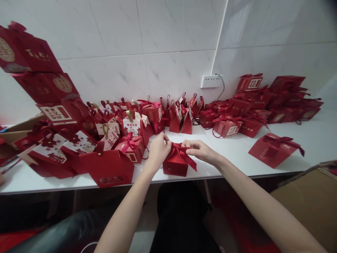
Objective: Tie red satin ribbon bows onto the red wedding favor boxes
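Note:
A small red gift box (175, 167) sits near the front edge of the white table, directly before me. Around its top runs a dark red ribbon (183, 154), looped into a bow with one tail hanging over the right side. My left hand (159, 149) pinches the ribbon at the bow's left side, its fingertips partly hidden behind the thumb. On the other side my right hand (199, 150) grips the bow's right part between thumb and fingers. Another red box (275, 149) with a tied bow stands apart to the right.
Many red and white gift boxes (133, 128) crowd the left and back of the table (216, 165). Stacked boxes lean at far left (44, 84); more are piled at right (286, 95). A power strip (211, 81) is on the wall. A cardboard box (310, 200) stands front right.

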A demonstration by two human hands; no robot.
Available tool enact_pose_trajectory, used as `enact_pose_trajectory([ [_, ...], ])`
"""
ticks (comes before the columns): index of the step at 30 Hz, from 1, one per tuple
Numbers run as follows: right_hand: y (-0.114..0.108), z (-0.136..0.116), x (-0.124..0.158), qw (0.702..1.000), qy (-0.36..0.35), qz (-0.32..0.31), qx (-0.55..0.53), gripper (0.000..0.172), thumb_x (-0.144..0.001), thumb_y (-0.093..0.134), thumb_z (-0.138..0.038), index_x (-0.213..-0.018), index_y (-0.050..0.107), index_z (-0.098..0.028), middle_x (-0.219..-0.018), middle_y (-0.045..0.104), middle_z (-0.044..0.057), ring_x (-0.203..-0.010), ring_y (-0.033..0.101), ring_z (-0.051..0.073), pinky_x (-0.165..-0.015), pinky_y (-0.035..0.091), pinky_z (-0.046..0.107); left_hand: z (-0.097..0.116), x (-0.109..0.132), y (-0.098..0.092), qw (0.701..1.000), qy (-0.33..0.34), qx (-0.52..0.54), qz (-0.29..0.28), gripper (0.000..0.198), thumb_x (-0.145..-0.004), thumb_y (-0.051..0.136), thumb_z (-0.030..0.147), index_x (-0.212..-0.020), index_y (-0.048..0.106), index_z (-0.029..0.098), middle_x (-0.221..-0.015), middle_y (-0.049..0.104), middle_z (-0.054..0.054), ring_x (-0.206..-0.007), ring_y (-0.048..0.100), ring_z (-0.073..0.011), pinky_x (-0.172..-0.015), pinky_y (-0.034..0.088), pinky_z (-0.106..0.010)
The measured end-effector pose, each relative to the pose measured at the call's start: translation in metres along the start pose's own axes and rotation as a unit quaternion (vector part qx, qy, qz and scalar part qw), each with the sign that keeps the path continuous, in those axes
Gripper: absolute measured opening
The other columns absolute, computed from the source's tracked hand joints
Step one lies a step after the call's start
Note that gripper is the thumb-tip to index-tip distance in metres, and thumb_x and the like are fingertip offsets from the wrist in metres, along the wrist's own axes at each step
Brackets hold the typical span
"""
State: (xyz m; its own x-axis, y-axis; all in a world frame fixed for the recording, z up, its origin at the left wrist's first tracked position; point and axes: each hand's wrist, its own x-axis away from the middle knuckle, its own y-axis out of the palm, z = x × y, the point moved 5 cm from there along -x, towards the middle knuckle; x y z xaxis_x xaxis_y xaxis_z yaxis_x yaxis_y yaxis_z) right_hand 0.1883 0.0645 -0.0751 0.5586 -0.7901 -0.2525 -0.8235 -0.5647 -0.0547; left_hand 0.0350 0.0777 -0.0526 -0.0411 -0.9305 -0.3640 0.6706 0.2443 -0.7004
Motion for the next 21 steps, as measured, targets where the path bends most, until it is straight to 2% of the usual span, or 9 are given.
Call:
enact_pose_trajectory([
  [5, -0.003, -0.006, 0.001, 0.996, 0.025, 0.044, 0.071, 0.03, -0.078, 0.062, -0.04, -0.062, 0.05, -0.017, -0.062, 0.052, -0.002, -0.061, 0.047, 0.012, -0.062, 0.035, 0.027, -0.009, -0.004, -0.001, 0.993, -0.017, 0.115, 0.007, 0.012, -0.072, 0.045, 0.012, -0.079, 0.049, 0.021, -0.079, 0.06, -0.001, -0.073, 0.058, -0.0161, -0.072, 0.044, -0.03],
  [9, -0.005, -0.009, -0.001, 0.988, 0.054, 0.07, 0.127, 0.027, -0.08, 0.057, -0.038, -0.064, 0.053, -0.017, -0.053, 0.046, -0.005, -0.051, 0.04, 0.01, -0.054, 0.028, 0.026, -0.012, -0.011, -0.002, 0.967, -0.033, 0.246, -0.051, 0.019, -0.063, 0.039, 0.01, -0.077, 0.048, 0.02, -0.067, 0.053, 0.001, -0.064, 0.053, -0.0131, -0.067, 0.045, -0.028],
  [13, -0.008, -0.009, -0.005, 0.992, 0.042, 0.102, 0.055, 0.016, -0.073, 0.058, -0.029, -0.064, 0.058, -0.016, -0.052, 0.048, -0.004, -0.053, 0.042, 0.011, -0.058, 0.03, 0.028, -0.012, -0.013, -0.008, 0.924, -0.044, 0.367, -0.104, 0.02, -0.052, 0.038, 0.012, -0.069, 0.044, 0.02, -0.058, 0.043, 0.001, -0.056, 0.047, -0.0133, -0.066, 0.046, -0.032],
  [17, -0.015, -0.014, -0.009, 0.991, 0.009, 0.129, -0.022, 0.013, -0.063, 0.058, -0.029, -0.061, 0.051, -0.018, -0.054, 0.047, -0.004, -0.054, 0.042, 0.011, -0.061, 0.033, 0.028, -0.011, -0.014, -0.018, 0.878, -0.046, 0.462, -0.119, 0.019, -0.05, 0.042, 0.016, -0.068, 0.045, 0.021, -0.057, 0.041, -0.001, -0.058, 0.047, -0.0156, -0.069, 0.045, -0.037],
  [19, -0.017, -0.017, -0.01, 0.991, 0.003, 0.129, -0.042, 0.016, -0.061, 0.06, -0.03, -0.06, 0.049, -0.019, -0.053, 0.045, -0.005, -0.055, 0.043, 0.011, -0.062, 0.035, 0.029, -0.01, -0.014, -0.024, 0.861, -0.046, 0.49, -0.126, 0.019, -0.052, 0.044, 0.016, -0.07, 0.048, 0.02, -0.056, 0.04, -0.001, -0.057, 0.046, -0.0151, -0.065, 0.044, -0.034],
  [21, -0.017, -0.02, -0.009, 0.991, 0.003, 0.116, -0.066, 0.022, -0.062, 0.065, -0.033, -0.059, 0.048, -0.019, -0.053, 0.046, -0.004, -0.058, 0.048, 0.013, -0.064, 0.037, 0.03, -0.007, -0.014, -0.029, 0.827, -0.053, 0.544, -0.136, 0.018, -0.055, 0.048, 0.015, -0.072, 0.051, 0.019, -0.058, 0.042, -0.001, -0.057, 0.046, -0.013, -0.06, 0.042, -0.029],
])
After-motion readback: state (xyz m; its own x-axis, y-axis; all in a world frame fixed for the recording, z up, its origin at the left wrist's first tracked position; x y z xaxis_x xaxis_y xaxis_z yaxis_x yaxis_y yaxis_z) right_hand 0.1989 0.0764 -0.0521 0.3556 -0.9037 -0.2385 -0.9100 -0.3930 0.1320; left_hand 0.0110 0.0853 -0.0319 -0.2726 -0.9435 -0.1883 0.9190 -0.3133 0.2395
